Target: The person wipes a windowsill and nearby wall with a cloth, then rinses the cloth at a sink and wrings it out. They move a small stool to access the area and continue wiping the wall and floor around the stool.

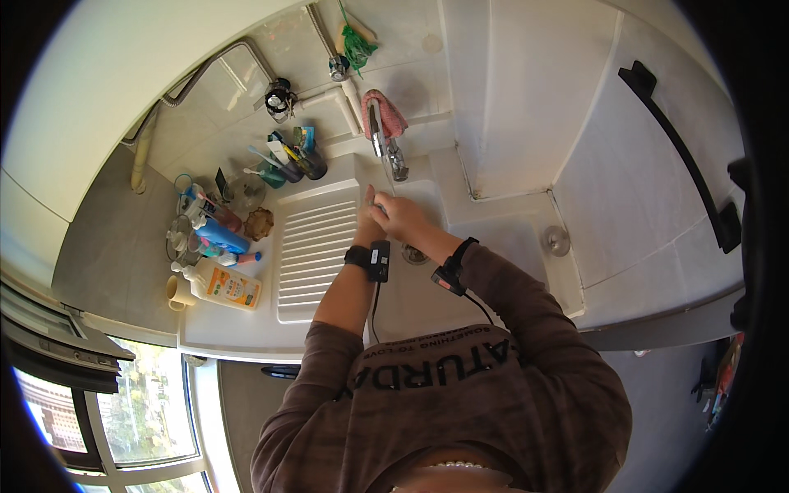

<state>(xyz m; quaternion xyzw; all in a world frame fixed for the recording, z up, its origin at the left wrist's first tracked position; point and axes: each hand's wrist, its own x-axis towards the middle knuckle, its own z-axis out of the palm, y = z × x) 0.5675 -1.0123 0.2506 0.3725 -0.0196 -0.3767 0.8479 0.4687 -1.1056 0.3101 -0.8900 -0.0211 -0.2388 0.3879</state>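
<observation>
My left hand point(369, 219) and my right hand point(400, 217) are together over the white sink basin point(407, 296), just in front of the chrome faucet point(377, 132). The right hand's fingers curl over the left hand. Something small and greyish shows between them, too hidden to name, and I cannot tell which hand holds it. A thin stream seems to fall from the spout beside my right hand. A pink cloth point(392, 117) hangs over the faucet. The drain point(414, 254) lies below my hands.
Left of the basin is a ribbed washboard point(317, 259). Farther left stand a white bottle with an orange label point(228, 285), a blue bottle point(222, 236), a scrub brush point(240, 259), a beige mug point(179, 293) and cups of toothbrushes point(311, 165). A wall borders the right side.
</observation>
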